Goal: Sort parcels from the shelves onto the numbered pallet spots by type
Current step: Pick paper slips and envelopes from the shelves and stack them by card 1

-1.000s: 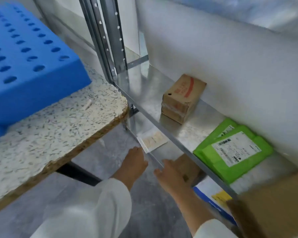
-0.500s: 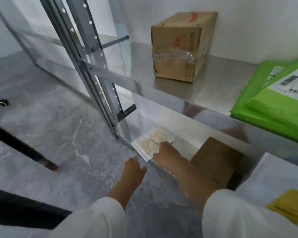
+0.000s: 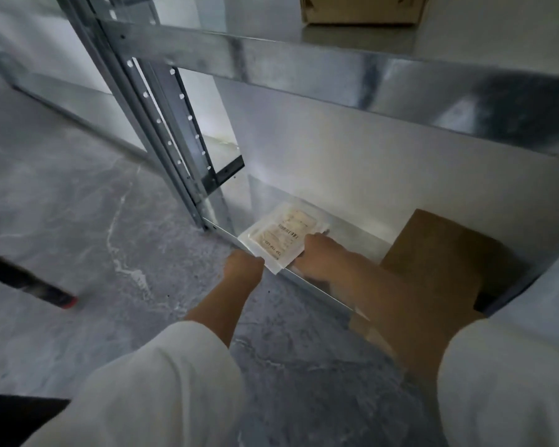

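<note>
A flat white parcel [image 3: 279, 235] with a pale printed label lies on the bottom shelf [image 3: 352, 232] of a metal rack, its near corner sticking out over the shelf lip. My left hand [image 3: 243, 268] grips that near corner from the front. My right hand [image 3: 320, 253] lies on the parcel's right edge, fingers on top of it. A brown cardboard box [image 3: 439, 253] stands on the same shelf just to the right, behind my right forearm.
The upper shelf's metal beam [image 3: 336, 72] hangs right over my arms, with a cardboard box [image 3: 362, 9] on it. The rack's perforated upright [image 3: 162, 130] stands left of the parcel. Grey stone floor [image 3: 78, 221] spreads to the left, crossed by a dark table leg [image 3: 26, 282].
My view has dropped to the bottom shelf. My left hand has reached forward and taken the parcel's near corner, while my right hand stays on the parcel; the parcel now overhangs the shelf lip.
</note>
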Demonstrator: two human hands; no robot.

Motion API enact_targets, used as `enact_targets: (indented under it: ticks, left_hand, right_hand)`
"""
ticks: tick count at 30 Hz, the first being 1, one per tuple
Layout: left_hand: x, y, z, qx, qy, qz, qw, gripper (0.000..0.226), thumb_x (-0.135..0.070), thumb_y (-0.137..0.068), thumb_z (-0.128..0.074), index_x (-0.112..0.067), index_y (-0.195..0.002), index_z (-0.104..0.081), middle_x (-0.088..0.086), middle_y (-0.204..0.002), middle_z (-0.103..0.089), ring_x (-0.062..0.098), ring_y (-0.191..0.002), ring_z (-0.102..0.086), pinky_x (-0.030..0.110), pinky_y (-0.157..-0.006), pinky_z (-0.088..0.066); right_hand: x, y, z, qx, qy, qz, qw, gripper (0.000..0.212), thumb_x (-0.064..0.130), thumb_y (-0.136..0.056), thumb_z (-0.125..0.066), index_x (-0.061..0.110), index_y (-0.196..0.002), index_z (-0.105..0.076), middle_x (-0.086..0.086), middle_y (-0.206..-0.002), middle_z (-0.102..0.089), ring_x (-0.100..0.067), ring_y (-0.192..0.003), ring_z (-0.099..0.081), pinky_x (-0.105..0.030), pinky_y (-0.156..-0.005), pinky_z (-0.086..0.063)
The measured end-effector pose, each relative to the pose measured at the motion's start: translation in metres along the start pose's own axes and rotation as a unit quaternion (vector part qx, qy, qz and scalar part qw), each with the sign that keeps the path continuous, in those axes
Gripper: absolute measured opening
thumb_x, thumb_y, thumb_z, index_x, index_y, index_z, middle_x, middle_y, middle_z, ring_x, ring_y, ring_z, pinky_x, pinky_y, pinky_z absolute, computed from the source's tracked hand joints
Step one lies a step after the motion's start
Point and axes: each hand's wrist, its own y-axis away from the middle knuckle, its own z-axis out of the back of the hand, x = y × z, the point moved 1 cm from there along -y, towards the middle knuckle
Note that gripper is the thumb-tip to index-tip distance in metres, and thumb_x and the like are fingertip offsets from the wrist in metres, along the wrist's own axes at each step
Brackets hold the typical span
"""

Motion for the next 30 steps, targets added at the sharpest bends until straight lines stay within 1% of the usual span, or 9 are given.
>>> enact_targets:
  ticks: [4, 7, 12, 14, 17, 22, 25, 27, 30]
  left_hand:
    - [0.001, -0.002, -0.018, 0.067, 0.201, 0.076, 0.974, 0.041, -0.017, -0.091, -0.063, 0.005, -0.124, -0.053, 0.016, -0.093, -0.062, 0.029, -0.079, -0.061, 0.029, -0.065, -0.054]
    - [0.004, -0.014, -0.030, 0.078, 0.267, 0.103, 0.955, 0.043, -0.020, -0.087, -0.069, 0.004, -0.120, -0.057, 0.008, -0.073, -0.053, 0.014, -0.049, -0.043, 0.013, -0.029, -0.032]
    - [0.001, -0.031, -0.042, 0.020, 0.349, 0.148, 0.925, 0.051, -0.032, -0.072, -0.083, -0.001, -0.105, -0.059, 0.016, -0.089, -0.066, 0.026, -0.064, -0.061, 0.032, -0.061, -0.055]
    - [0.000, -0.032, -0.046, 0.046, 0.361, 0.155, 0.918, 0.051, -0.029, -0.072, -0.083, -0.002, -0.106, -0.057, 0.012, -0.082, -0.063, 0.022, -0.054, -0.059, 0.033, -0.058, -0.054]
    - [0.000, -0.026, -0.049, 0.121, 0.385, 0.154, 0.902, 0.037, -0.016, -0.081, -0.076, -0.007, -0.111, -0.056, 0.008, -0.072, -0.062, 0.011, -0.030, -0.048, 0.030, -0.050, -0.052]
    - [-0.004, -0.006, -0.027, 0.212, 0.437, 0.110, 0.867, 0.014, -0.012, -0.087, -0.070, -0.009, -0.097, -0.061, 0.003, -0.071, -0.068, 0.011, -0.058, -0.055, 0.022, -0.063, -0.051]
    - [0.002, 0.004, -0.007, 0.265, 0.447, 0.082, 0.850, 0.026, -0.013, -0.086, -0.070, -0.009, -0.111, -0.061, 0.005, -0.098, -0.072, 0.015, -0.088, -0.068, 0.023, -0.077, -0.056]
    - [0.007, 0.011, 0.002, 0.308, 0.434, 0.058, 0.844, 0.032, -0.015, -0.088, -0.068, -0.008, -0.117, -0.060, 0.008, -0.113, -0.071, 0.017, -0.101, -0.068, 0.025, -0.082, -0.058]
    - [0.009, 0.018, 0.014, 0.327, 0.414, 0.043, 0.848, 0.030, -0.017, -0.088, -0.067, -0.007, -0.116, -0.060, 0.011, -0.115, -0.070, 0.020, -0.105, -0.068, 0.030, -0.089, -0.056]
  right_hand:
    - [-0.006, -0.001, -0.007, 0.029, -0.088, -0.020, 0.996, 0.038, 0.022, -0.092, -0.050, 0.012, -0.128, -0.055, -0.008, -0.123, -0.061, -0.021, -0.096, -0.057, -0.026, -0.076, -0.045]
    - [-0.007, -0.007, -0.006, 0.036, -0.119, -0.040, 0.991, 0.038, 0.020, -0.089, -0.053, 0.011, -0.125, -0.058, -0.008, -0.113, -0.062, -0.021, -0.092, -0.059, -0.026, -0.071, -0.046]
    - [-0.014, -0.005, 0.003, 0.007, -0.100, -0.048, 0.994, 0.034, 0.016, -0.094, -0.047, 0.004, -0.124, -0.056, -0.014, -0.120, -0.060, -0.026, -0.101, -0.058, -0.025, -0.072, -0.043]
    - [-0.018, -0.004, 0.004, -0.011, -0.066, -0.041, 0.997, 0.033, 0.014, -0.097, -0.043, 0.001, -0.124, -0.056, -0.017, -0.122, -0.059, -0.028, -0.109, -0.057, -0.024, -0.071, -0.041]
    - [-0.019, -0.010, 0.003, -0.009, -0.113, -0.063, 0.992, 0.035, 0.017, -0.092, -0.049, 0.002, -0.122, -0.057, -0.014, -0.114, -0.061, -0.025, -0.094, -0.057, -0.022, -0.057, -0.038]
    - [-0.010, -0.010, -0.006, 0.078, -0.373, -0.140, 0.914, 0.050, 0.034, -0.097, -0.051, 0.005, -0.137, -0.043, -0.019, -0.123, -0.056, -0.029, -0.118, -0.054, -0.036, -0.100, -0.043]
    - [0.001, -0.012, -0.012, 0.070, -0.494, -0.138, 0.856, 0.047, 0.043, -0.096, -0.052, 0.006, -0.127, -0.052, -0.014, -0.112, -0.065, -0.030, -0.104, -0.062, -0.040, -0.091, -0.051]
    - [0.009, -0.013, -0.012, 0.012, -0.570, -0.144, 0.809, 0.034, 0.028, -0.096, -0.056, 0.005, -0.122, -0.056, -0.011, -0.101, -0.068, -0.028, -0.091, -0.067, -0.042, -0.082, -0.056]
    - [0.016, -0.012, -0.009, -0.062, -0.580, -0.146, 0.799, 0.026, 0.007, -0.092, -0.058, -0.001, -0.116, -0.055, -0.008, -0.090, -0.064, -0.021, -0.072, -0.064, -0.030, -0.058, -0.056]
